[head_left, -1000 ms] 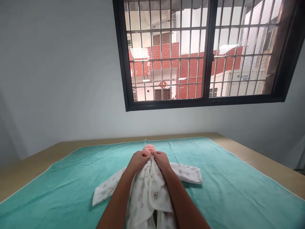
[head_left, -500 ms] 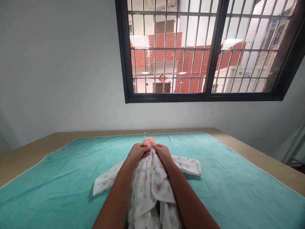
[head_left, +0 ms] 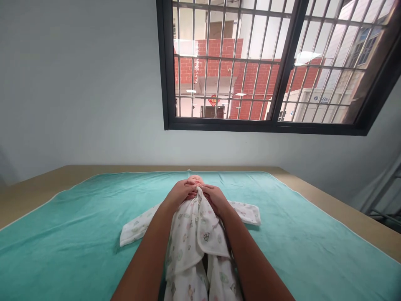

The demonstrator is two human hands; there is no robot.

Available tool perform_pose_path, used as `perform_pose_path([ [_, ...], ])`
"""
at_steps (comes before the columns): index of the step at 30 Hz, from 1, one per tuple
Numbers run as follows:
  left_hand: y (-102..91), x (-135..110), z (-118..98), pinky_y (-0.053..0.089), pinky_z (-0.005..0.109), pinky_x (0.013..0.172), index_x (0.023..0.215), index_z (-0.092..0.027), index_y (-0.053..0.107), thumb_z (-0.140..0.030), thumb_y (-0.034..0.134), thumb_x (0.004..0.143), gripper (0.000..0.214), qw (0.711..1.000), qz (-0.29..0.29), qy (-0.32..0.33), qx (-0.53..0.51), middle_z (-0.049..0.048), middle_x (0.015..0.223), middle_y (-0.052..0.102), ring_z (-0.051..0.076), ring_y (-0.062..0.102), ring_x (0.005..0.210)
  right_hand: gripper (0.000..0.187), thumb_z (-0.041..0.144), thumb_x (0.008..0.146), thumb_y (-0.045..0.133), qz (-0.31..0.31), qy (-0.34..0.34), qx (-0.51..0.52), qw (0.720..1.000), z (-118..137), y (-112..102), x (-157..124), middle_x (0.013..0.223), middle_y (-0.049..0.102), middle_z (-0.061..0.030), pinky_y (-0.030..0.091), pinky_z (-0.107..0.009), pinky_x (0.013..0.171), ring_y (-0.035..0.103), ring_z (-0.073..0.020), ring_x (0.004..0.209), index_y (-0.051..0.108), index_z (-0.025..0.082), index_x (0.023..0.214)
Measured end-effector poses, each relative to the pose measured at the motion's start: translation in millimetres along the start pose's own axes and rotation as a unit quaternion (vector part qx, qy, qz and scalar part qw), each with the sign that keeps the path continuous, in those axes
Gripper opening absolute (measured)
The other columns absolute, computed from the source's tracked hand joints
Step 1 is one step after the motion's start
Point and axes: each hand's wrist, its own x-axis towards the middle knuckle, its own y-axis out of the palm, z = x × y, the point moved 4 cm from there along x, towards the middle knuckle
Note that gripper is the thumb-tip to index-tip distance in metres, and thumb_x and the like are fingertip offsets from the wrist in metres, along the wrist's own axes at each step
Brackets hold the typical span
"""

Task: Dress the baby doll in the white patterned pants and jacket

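A baby doll (head_left: 196, 179) lies on its back, head toward the wall, dressed in a white baby top (head_left: 184, 238) with small printed figures. Its long sleeves stretch out to both sides. At the doll's neck my left hand (head_left: 181, 193) pinches the left side of the top's collar. Close beside it, my right hand (head_left: 216, 197) pinches the collar's other side, and the cloth is drawn up into a peak between them. Matching printed trousers (head_left: 188, 288) cover the legs. My fingers hide the doll's chin and neck.
A turquoise cloth (head_left: 78, 217) with a pale edge lies under the doll on a wooden table (head_left: 37, 184). Behind stands a grey wall (head_left: 94, 104) with a barred, black-framed window (head_left: 219, 124). A metal frame (head_left: 382, 188) is at the far right.
The camera view has shifted slightly. Both hands stay at the collar, their fingers set a little flatter, and the gathered cloth peak between them looks rounder.
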Motion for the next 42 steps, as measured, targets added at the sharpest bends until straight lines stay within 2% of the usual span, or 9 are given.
perform_pose_path([
  [3, 1.2, -1, -1, 0.052, 0.025, 0.065, 0.092, -0.014, 0.063, -0.037, 0.078, 0.065, 0.039, 1.000, -0.014, -0.003, 0.016, 0.0052, 0.077, 0.068, 0.013, 0.063, 0.067, 0.029, 0.031, 0.063, 0.075, 0.010, 0.002, -0.014, 1.000, 1, 2, -1, 0.065, 0.067, -0.0032, 0.046, -0.027, 0.059, 0.060, -0.0157, 0.063, 0.071, 0.013, 0.085],
  [9, 3.8, 2, 1, 0.047, 0.020, 0.056, 0.092, -0.014, 0.061, -0.024, 0.073, 0.064, 0.031, 0.998, -0.051, -0.001, 0.044, -0.0003, 0.066, 0.062, 0.010, 0.057, 0.059, 0.026, 0.025, 0.062, 0.071, 0.021, 0.005, -0.043, 0.999, 3, 5, -1, 0.062, 0.063, 0.0016, 0.039, -0.023, 0.053, 0.052, -0.0104, 0.054, 0.068, 0.015, 0.086],
  [16, 0.5, 3, 2, 0.046, 0.019, 0.058, 0.097, -0.017, 0.060, -0.013, 0.063, 0.064, 0.034, 0.998, -0.012, 0.017, 0.061, -0.0016, 0.071, 0.063, 0.007, 0.053, 0.057, 0.015, 0.025, 0.064, 0.064, 0.013, -0.004, -0.066, 0.998, 3, 4, 0, 0.055, 0.046, 0.0075, 0.027, -0.020, 0.047, 0.034, -0.0054, 0.049, 0.059, 0.016, 0.075],
  [24, -3.1, -2, -14, 0.046, 0.021, 0.054, 0.087, -0.017, 0.058, -0.019, 0.063, 0.065, 0.022, 0.984, -0.010, 0.033, 0.177, 0.0005, 0.074, 0.063, 0.011, 0.058, 0.061, 0.027, 0.042, 0.074, 0.061, -0.012, -0.015, -0.164, 0.986, 17, 7, -4, 0.061, 0.051, 0.0043, 0.031, -0.020, 0.048, 0.040, -0.0059, 0.051, 0.050, 0.018, 0.069],
  [28, -6.2, -18, -31, 0.047, 0.024, 0.052, 0.070, -0.017, 0.058, -0.028, 0.064, 0.066, 0.013, 0.962, 0.045, 0.027, 0.266, 0.0020, 0.071, 0.064, 0.016, 0.061, 0.064, 0.034, 0.044, 0.071, 0.066, 0.025, -0.004, -0.270, 0.963, 40, 9, -13, 0.051, 0.053, 0.0021, 0.029, -0.022, 0.044, 0.043, -0.0081, 0.045, 0.053, 0.016, 0.057],
  [32, -2.9, -28, -37, 0.042, 0.024, 0.050, 0.062, -0.018, 0.060, -0.031, 0.065, 0.063, 0.015, 0.935, 0.095, 0.022, 0.341, 0.0005, 0.062, 0.063, 0.015, 0.058, 0.059, 0.031, 0.043, 0.074, 0.061, 0.079, 0.013, -0.468, 0.880, 59, 10, -30, 0.051, 0.060, -0.0004, 0.030, -0.023, 0.044, 0.047, -0.0095, 0.045, 0.053, 0.017, 0.058],
  [34, 0.4, -28, -34, 0.035, 0.023, 0.046, 0.057, -0.017, 0.060, -0.031, 0.067, 0.061, 0.016, 0.923, 0.109, 0.019, 0.369, -0.0008, 0.054, 0.059, 0.013, 0.053, 0.052, 0.023, 0.040, 0.074, 0.061, 0.100, 0.041, -0.509, 0.854, 61, 10, -37, 0.058, 0.066, -0.0012, 0.036, -0.022, 0.046, 0.055, -0.0117, 0.050, 0.054, 0.019, 0.065],
  [38, 4.1, -25, -32, 0.031, 0.023, 0.046, 0.057, -0.017, 0.057, -0.029, 0.068, 0.057, 0.017, 0.914, 0.114, 0.025, 0.389, -0.0024, 0.052, 0.057, 0.011, 0.047, 0.050, 0.019, 0.037, 0.069, 0.063, 0.118, 0.071, -0.522, 0.841, 58, 12, -40, 0.065, 0.068, -0.0022, 0.046, -0.024, 0.052, 0.064, -0.0165, 0.058, 0.054, 0.020, 0.070],
  [42, 2.9, -29, -40, 0.041, 0.023, 0.054, 0.067, -0.019, 0.053, -0.035, 0.066, 0.064, 0.020, 0.927, 0.098, 0.042, 0.360, -0.0017, 0.063, 0.061, 0.013, 0.056, 0.061, 0.020, 0.026, 0.067, 0.058, 0.123, 0.060, -0.497, 0.857, 58, 11, -39, 0.057, 0.064, -0.0014, 0.048, -0.025, 0.056, 0.066, -0.0174, 0.061, 0.043, 0.019, 0.056],
])
